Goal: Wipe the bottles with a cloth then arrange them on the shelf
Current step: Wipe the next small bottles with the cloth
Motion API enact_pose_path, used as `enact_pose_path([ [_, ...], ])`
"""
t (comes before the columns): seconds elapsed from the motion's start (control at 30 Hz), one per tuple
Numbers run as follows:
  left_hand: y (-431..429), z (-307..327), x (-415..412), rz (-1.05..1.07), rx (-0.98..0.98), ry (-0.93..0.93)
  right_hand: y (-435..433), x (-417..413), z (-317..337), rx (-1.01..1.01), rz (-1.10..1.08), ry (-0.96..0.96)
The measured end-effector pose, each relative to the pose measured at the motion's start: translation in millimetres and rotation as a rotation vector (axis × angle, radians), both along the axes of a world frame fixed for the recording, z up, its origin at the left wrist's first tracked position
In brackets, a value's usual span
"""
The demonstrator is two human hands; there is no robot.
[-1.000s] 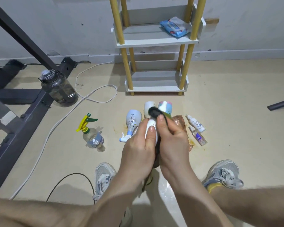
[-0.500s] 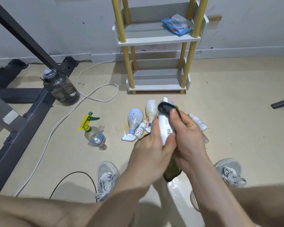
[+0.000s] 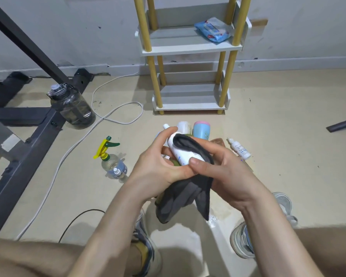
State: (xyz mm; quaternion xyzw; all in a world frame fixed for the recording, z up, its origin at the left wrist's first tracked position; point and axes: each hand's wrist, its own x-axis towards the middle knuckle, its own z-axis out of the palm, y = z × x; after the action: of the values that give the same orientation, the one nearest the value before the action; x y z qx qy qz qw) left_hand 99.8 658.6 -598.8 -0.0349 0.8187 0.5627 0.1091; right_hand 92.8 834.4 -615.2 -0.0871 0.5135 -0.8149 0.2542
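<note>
Before the shelf (image 3: 190, 51), left hand (image 3: 158, 165) grips bottle (image 3: 180, 154); right hand (image 3: 228, 170), seemingly, cloth (image 3: 184, 196).

Place: a plain room at home, by the look of it, storage or workout corner.
Floor: bare beige floor (image 3: 288, 160), bottles (image 3: 240, 150) lying loose on it.
Far side: scuffed grey wall (image 3: 88, 27), small shelf (image 3: 188, 51) on yellow posts.
Left: dark metal frame (image 3: 28, 156), big water jug (image 3: 72, 106), white cable (image 3: 120, 122) trailing.

Near, a white bottle (image 3: 180, 154) with faint blue marks and a dark grey cloth (image 3: 188, 194). Far, the shelf (image 3: 190, 49) — white boards, yellow posts — and a blue packet (image 3: 213, 30) printed red and white. Left, a clear spray bottle (image 3: 106, 146) with a yellow-and-green head; right, a small bottle (image 3: 240, 149) — white, speckled blue.
</note>
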Motion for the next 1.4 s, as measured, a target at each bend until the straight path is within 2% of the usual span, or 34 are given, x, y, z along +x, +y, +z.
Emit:
enact_pose_path([
  [0.07,-3.2,6.0,-0.3,-0.075,-0.156,0.009,0.7,-0.8,-3.4,0.085,-0.037,0.016],
  [0.13,-8.8,15.2,-1.0,-0.219,-0.552,0.058,4.8,-2.4,-4.4,0.185,-0.065,0.063],
  [0.17,-11.8,19.7,-1.5,-0.247,-0.7,0.128,7.0,-3.2,-2.4,0.209,-0.055,0.085],
  [0.2,-13.9,24.0,-2.7,-0.247,-0.754,0.198,8.5,-4.7,0.5,0.221,-0.035,0.108],
  [0.3,-19.0,30.8,-9.8,-0.241,-0.681,0.291,0.5,-7.2,13.2,0.296,-0.066,0.178],
  [0.4,-23.3,25.7,-15.3,-0.129,-0.525,0.178,-6.9,-8.6,19.3,0.469,-0.393,0.214],
  [0.47,-22.8,17.7,-14.0,-0.049,-0.426,0.142,-5.7,-8.1,25.5,0.467,-0.582,0.213],
  [0.53,-16.9,11.2,-10.2,-0.005,-0.366,0.163,-13.1,-2.0,35.8,0.468,-0.516,0.28],
  [0.6,-10.6,7.2,-6.2,0.014,-0.357,0.181,-30.8,7.6,34.9,0.597,-0.391,0.422],
  [0.67,-6.0,3.1,1.7,-0.037,-0.406,0.249,-44.1,7.2,25.2,0.692,-0.354,0.464],
  [0.73,1.1,1.8,13.5,-0.156,-0.464,0.339,-48.2,-2.5,19.7,0.618,-0.372,0.344],
  [0.8,3.2,-3.2,14.9,-0.165,-0.49,0.321,-47.8,-4.8,13.1,0.523,-0.443,0.261],
  [0.93,0.8,3.5,-7.9,0.172,-0.179,0.077,-66.7,24.0,11.5,0.468,-0.481,0.321],
  [1.07,21.2,15.4,-2.1,0.246,0.056,0.116,-70.6,16.7,23.5,0.375,-0.471,0.275],
  [1.13,33.8,14.7,4.9,0.16,0.002,0.193,-63.2,6.9,32.4,0.37,-0.488,0.178],
  [1.2,40.3,14.5,5.0,0.082,-0.142,0.238,-55.5,3.7,30.1,0.341,-0.549,0.092],
  [1.27,37.7,19.3,-3.9,0.134,-0.193,0.24,-57.1,13.3,32.1,0.295,-0.538,0.11],
  [1.33,27.8,19.6,-15.5,0.198,-0.165,0.263,-66.2,29.8,32.5,0.263,-0.452,0.168],
  [1.4,23.6,15.2,-17.3,0.191,-0.171,0.291,-74.3,37.5,27.5,0.211,-0.391,0.138],
])
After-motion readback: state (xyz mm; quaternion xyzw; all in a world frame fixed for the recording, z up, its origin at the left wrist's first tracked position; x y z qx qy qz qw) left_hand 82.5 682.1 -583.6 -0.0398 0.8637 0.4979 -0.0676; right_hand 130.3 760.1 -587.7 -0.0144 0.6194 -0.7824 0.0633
